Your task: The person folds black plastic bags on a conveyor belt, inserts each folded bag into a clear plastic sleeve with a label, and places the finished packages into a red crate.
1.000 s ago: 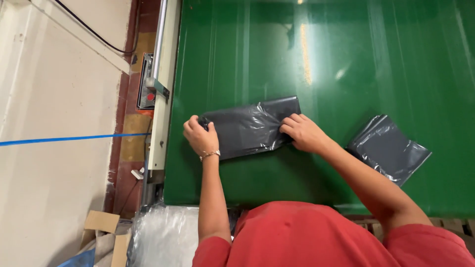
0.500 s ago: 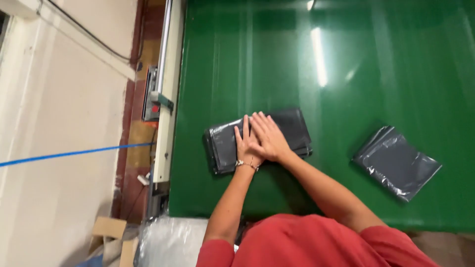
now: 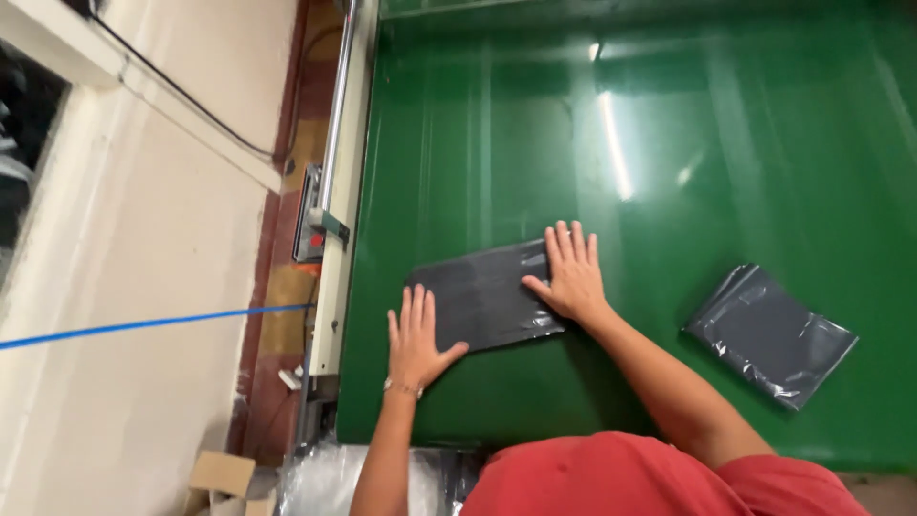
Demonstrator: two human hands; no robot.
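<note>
Green conveyor belt [image 3: 669, 143] fills most of the view, glossy, with a streak of lamp glare running down its middle. Along its left edge runs a pale metal side rail [image 3: 334, 277] carrying a small control box [image 3: 308, 226] with a red button; beyond that, tiled floor and a cream wall crossed by a blue line [image 3: 143, 325]. Person in a red shirt [image 3: 650, 478] leans over the near edge of the belt. Dark grey plastic mailer bag [image 3: 482, 296] lies flat on the belt near that edge, slightly skewed. Left hand [image 3: 415, 339] is spread open, palm down, fingers straight, resting at the bag's near-left corner, thumb overlapping the bag's lower edge; a thin bracelet sits at the wrist. Right hand [image 3: 571, 272] is likewise open and flat, pressing on the bag's right end. Neither hand grips anything. Second dark grey bag [image 3: 769, 334], more crinkled, lies well apart to the right. Cardboard box [image 3: 229, 478] and clear plastic film [image 3: 325, 483] sit below the belt's near-left corner.
</note>
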